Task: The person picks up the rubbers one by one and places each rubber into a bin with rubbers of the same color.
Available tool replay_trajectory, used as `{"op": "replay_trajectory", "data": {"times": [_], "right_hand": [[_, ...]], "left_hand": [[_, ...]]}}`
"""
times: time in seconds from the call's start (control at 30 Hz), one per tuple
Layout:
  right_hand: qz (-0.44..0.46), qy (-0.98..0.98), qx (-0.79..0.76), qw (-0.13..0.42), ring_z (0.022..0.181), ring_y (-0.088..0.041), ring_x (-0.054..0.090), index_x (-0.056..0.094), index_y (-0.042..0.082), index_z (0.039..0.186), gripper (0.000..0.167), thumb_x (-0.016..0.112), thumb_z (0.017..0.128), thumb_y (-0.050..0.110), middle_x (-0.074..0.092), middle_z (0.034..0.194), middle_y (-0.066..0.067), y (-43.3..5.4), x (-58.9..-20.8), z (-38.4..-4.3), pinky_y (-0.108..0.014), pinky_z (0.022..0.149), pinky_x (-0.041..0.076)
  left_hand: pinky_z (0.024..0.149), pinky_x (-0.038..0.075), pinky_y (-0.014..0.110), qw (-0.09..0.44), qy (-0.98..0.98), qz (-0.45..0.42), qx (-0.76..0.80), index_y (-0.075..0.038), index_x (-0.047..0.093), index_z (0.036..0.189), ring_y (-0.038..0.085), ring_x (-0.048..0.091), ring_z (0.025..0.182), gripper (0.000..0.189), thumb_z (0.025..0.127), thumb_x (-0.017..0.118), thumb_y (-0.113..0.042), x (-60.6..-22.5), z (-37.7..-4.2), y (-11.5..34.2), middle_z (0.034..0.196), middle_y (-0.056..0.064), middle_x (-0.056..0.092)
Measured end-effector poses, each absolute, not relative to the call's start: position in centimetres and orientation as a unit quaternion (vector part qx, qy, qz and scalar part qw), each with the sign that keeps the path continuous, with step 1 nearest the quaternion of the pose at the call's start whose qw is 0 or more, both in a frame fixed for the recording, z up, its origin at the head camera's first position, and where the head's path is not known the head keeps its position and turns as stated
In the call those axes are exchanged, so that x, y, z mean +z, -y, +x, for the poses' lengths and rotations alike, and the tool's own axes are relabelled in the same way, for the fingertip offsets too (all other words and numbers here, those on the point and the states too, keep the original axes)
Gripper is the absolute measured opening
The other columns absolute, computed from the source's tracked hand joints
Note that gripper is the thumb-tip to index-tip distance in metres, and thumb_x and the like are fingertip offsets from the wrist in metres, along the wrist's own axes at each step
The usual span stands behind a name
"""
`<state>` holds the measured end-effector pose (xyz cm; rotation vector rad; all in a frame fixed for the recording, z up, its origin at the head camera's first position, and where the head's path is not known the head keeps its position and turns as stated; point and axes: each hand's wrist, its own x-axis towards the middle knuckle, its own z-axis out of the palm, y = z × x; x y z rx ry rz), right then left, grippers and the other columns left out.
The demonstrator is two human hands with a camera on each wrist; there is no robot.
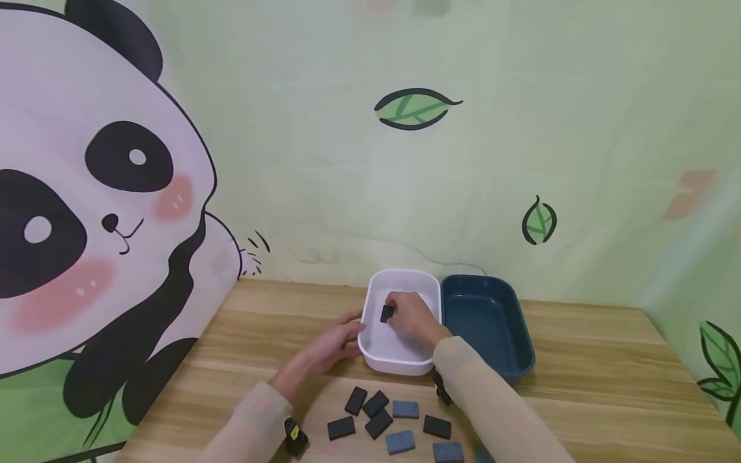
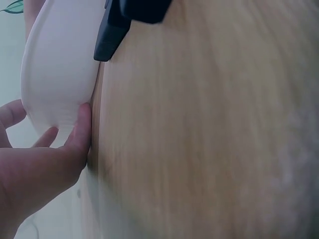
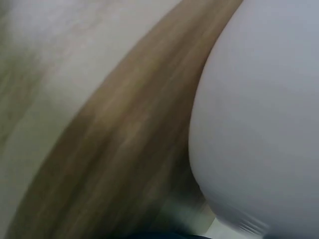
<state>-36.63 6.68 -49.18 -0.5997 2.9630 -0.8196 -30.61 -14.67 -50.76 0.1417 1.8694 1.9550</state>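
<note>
Fingers [image 1: 395, 298] of the right hand [image 1: 413, 314] pinch a black block [image 1: 386, 314] inside the white tray [image 1: 399, 368]; can't tell if the block touches its floor. Left hand [image 1: 334, 346], fingers spread, touches the tray's left outer wall. Navy tray [image 1: 485, 329] sits just to the right; other black blocks [image 1: 379, 424] and blue blocks [image 1: 401, 442] lie on bench [image 1: 608, 366] in front.

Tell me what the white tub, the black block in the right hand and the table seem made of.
White tub: probably plastic, smooth; one even shell, rounded corners. Black block: matt, evenly dark; too small to tell plastic from painted wood. Table: wood or wood-look laminate, satin; grain streaks show.
</note>
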Motion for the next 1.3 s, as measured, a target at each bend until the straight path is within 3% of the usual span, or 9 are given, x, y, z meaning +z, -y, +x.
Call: {"op": "replay_trajectory", "data": {"times": [0.2, 0.9, 1.3], "right_hand": [[-0.193, -0.94, -0.281, 0.025, 0.106, -0.028, 0.065, 0.072, 0.0, 0.123, 0.033, 0.08, 0.091, 0.002, 0.075, 0.118, -0.014, -6.12, -49.17, -36.26, -0.048, 0.109, 0.054], [-0.182, -0.947, -0.266, 0.018, 0.118, -0.029, 0.067, 0.071, 0.001, 0.127, 0.037, 0.081, 0.092, 0.005, 0.074, 0.127, -0.015, -6.69, -48.99, -36.68, -0.046, 0.114, 0.051], [-0.188, -0.947, -0.261, 0.021, 0.116, -0.03, 0.067, 0.071, -0.001, 0.127, 0.039, 0.082, 0.09, 0.004, 0.074, 0.125, -0.016, -6.87, -48.9, -36.67, -0.046, 0.113, 0.052]], "left_hand": [[0.116, 0.05, 0.052, 0.213, -0.676, 0.047, 0.703, -0.005, 0.03, 0.167, 0.04, 0.05, 0.144, 0.062, 0.111, 0.052, -0.021, -50.98, -29.98, 15.46, 0.159, 0.028, 0.047], [0.116, 0.05, 0.049, 0.223, -0.675, 0.056, 0.701, -0.003, 0.031, 0.166, 0.037, 0.053, 0.141, 0.061, 0.112, 0.052, -0.021, -50.29, -30.45, 14.76, 0.157, 0.027, 0.048], [0.117, 0.049, 0.049, 0.227, -0.67, 0.056, 0.704, -0.004, 0.031, 0.166, 0.036, 0.053, 0.142, 0.061, 0.112, 0.052, -0.023, -50.54, -30.46, 14.73, 0.158, 0.025, 0.048]]}}
